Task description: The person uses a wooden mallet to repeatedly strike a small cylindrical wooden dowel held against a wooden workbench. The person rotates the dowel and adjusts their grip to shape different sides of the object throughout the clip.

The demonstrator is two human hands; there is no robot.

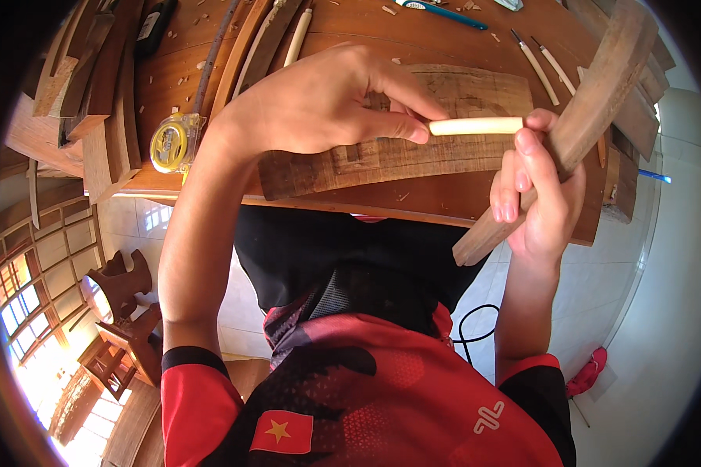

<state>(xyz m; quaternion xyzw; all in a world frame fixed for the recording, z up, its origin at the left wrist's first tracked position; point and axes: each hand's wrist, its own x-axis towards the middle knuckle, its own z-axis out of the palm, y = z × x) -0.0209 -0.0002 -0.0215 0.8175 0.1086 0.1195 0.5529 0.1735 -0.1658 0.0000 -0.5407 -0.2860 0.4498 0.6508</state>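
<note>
My left hand (337, 109) pinches the left end of a pale, smooth wooden cylinder (475, 125), held level above a broad, curved brown board (350, 173); whether anything extends from that end is hidden by my fingers. My right hand (545, 191) wraps round a long, rough wooden strip (605, 82) held diagonally, its lower end over my lap. The thumb or a fingertip of that hand also touches the cylinder's right end. Two slim pale-handled tools (540, 74) lie on the tabletop beyond, with a similar pale handle (296, 40) farther left.
The wooden table (413, 206) carries stacked planks (86, 93) at left and more at right, a yellow tape measure (171, 144), a blue pen-like item (442, 14) and scattered shavings. A carved chair (125, 335) stands at lower left, a black cable (467, 327) on the floor.
</note>
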